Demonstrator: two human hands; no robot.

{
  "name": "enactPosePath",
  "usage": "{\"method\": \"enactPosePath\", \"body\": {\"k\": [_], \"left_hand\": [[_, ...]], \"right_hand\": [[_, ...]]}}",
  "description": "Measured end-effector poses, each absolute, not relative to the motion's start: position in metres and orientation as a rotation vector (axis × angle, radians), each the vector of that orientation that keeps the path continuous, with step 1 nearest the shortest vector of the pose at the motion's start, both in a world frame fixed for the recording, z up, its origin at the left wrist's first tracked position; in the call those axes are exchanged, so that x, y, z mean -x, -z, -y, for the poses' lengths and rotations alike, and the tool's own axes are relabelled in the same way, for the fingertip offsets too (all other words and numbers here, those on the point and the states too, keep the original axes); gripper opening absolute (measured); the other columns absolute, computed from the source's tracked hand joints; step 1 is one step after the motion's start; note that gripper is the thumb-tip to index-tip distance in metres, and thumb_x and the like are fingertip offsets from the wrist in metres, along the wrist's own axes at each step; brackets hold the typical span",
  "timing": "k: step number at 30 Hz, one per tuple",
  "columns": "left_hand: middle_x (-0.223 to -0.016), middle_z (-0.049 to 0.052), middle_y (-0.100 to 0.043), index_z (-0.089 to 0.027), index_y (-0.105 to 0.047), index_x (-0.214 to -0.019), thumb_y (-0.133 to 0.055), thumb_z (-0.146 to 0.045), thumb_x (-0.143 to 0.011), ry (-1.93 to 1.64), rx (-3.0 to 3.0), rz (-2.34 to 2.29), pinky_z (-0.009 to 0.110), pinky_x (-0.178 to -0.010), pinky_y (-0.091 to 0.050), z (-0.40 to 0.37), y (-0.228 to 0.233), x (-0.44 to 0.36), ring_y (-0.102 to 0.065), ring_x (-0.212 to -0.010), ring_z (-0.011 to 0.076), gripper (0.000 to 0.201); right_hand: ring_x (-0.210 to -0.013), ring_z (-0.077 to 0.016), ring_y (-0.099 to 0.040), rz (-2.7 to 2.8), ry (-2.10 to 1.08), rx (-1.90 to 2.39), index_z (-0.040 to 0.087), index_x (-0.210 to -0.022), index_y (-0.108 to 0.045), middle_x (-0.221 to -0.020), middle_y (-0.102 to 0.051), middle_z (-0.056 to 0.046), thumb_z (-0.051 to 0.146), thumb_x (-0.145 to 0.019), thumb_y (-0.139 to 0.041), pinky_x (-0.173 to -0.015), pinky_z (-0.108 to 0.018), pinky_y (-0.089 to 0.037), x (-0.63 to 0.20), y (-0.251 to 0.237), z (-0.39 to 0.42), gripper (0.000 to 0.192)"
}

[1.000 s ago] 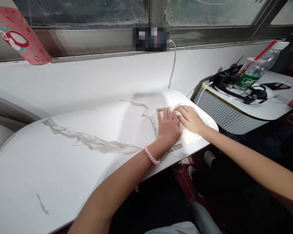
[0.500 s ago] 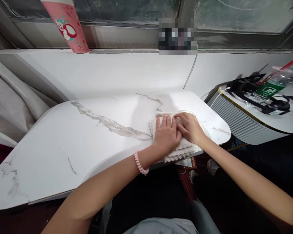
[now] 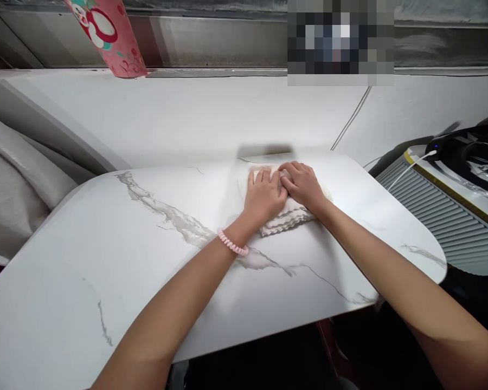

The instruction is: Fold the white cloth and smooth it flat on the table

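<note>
Both my hands lie flat on a folded white cloth (image 3: 287,216) at the far side of the marble table (image 3: 106,260), close to the white wall (image 3: 195,119). My left hand (image 3: 263,197) presses palm down on the left part of the cloth, fingers straight and together, gripping nothing. My right hand (image 3: 301,183) rests beside it on the right part, fingers extended and slightly spread, likewise pinching nothing; its fingertips touch those of the left hand near the cloth's far edge. The cloth shows several stacked layers with a scalloped hem along its near edge, which lies clear of my hands. A pink coil band (image 3: 232,243) sits on my left wrist.

The table top is white with grey veins running from upper left towards the right front. To the right, apart from the table, stands a ribbed grey unit (image 3: 435,211) with a white top; black straps (image 3: 463,151) and a white cable (image 3: 406,165) lie on it. A thin cord (image 3: 350,122) runs down the wall. A pink patterned cup (image 3: 106,35) stands on the window ledge at upper left
</note>
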State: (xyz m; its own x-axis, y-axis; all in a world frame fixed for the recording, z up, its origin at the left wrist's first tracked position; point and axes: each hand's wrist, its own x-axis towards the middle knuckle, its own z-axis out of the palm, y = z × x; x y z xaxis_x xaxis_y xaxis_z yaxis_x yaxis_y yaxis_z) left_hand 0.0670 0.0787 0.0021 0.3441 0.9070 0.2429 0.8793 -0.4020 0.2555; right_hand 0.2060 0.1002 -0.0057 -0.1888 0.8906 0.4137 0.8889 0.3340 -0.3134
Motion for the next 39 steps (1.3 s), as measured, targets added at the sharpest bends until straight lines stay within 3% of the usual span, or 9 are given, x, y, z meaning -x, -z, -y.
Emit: {"method": "enactPosePath", "body": {"k": [6,11,19,39], "left_hand": [[-0.151,0.01,-0.048,-0.019,-0.05,-0.14,-0.035,-0.035,-0.099,-0.583,-2.47,-1.595,0.045,-0.124,-0.016,-0.134,-0.002,-0.051,-0.038,-0.143,0.022,0.047],[-0.146,0.011,-0.052,-0.016,-0.053,-0.136,-0.035,-0.033,-0.1,-0.612,-2.463,-1.627,0.044,-0.123,-0.017,-0.157,-0.004,-0.044,-0.042,-0.139,0.0233,0.044],[-0.14,0.01,-0.057,-0.017,-0.057,-0.129,-0.036,-0.033,-0.099,-0.677,-2.461,-1.625,0.044,-0.12,-0.023,-0.175,-0.003,-0.039,-0.047,-0.131,0.0251,0.04],[-0.151,0.013,-0.047,-0.013,-0.05,-0.141,-0.034,-0.036,-0.101,-0.56,-2.536,-1.719,0.043,-0.121,-0.021,-0.119,0.0,-0.004,-0.04,-0.141,0.0238,0.048]], "right_hand": [[-0.112,-0.0297,-0.054,2.035,0.017,1.562,0.02,-0.107,-0.062,-0.113,-0.064,-0.012,0.025,-0.088,-0.039,-0.104,-0.048,-0.036,-0.195,0.014,-0.157,0.03],[-0.115,-0.0347,-0.047,1.972,0.09,1.571,0.02,-0.106,-0.063,-0.114,-0.058,-0.014,0.031,-0.088,-0.042,-0.101,-0.054,-0.037,-0.19,0.022,-0.193,0.029],[-0.113,-0.0363,-0.046,2.007,0.083,1.562,0.021,-0.108,-0.061,-0.112,-0.058,-0.014,0.035,-0.093,-0.04,-0.101,-0.057,-0.036,-0.187,0.026,-0.218,0.029],[-0.116,-0.0314,-0.05,1.996,-0.008,1.587,0.015,-0.112,-0.064,-0.117,-0.062,-0.015,0.024,-0.092,-0.044,-0.106,-0.046,-0.036,-0.144,0.008,-0.136,0.031]]}}
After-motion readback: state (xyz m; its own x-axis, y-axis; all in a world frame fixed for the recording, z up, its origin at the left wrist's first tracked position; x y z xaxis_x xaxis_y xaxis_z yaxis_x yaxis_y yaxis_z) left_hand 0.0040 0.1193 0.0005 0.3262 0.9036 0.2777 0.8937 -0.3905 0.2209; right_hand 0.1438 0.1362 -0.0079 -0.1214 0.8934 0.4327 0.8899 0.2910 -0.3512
